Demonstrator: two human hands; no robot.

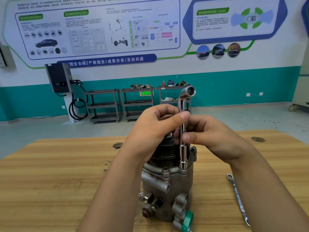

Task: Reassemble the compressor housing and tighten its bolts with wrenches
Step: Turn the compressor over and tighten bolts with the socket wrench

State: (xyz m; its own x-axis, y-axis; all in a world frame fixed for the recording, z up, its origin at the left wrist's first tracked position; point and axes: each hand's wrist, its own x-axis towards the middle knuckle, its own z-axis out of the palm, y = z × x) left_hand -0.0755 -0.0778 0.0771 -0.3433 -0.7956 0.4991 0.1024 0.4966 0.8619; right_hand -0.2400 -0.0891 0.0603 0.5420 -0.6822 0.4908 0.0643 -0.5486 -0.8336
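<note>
The metal compressor (165,186) stands upright on the wooden table (58,173), its black pulley end on top. An L-shaped socket wrench (182,148) stands vertical, its lower socket seated on a bolt at the housing's right flange. Its bent upper end shows an open socket. My left hand (155,128) pinches the shaft high up with thumb and fingers. Lower on the shaft, my right hand (209,136) pinches it too. Another bolt head (165,169) sticks up on the flange front.
A flat ring spanner (238,198) lies on the table to the compressor's right. Two round holes (258,139) mark the tabletop. Grey shelf carts (137,104) and a wall charger (59,77) stand by the far wall.
</note>
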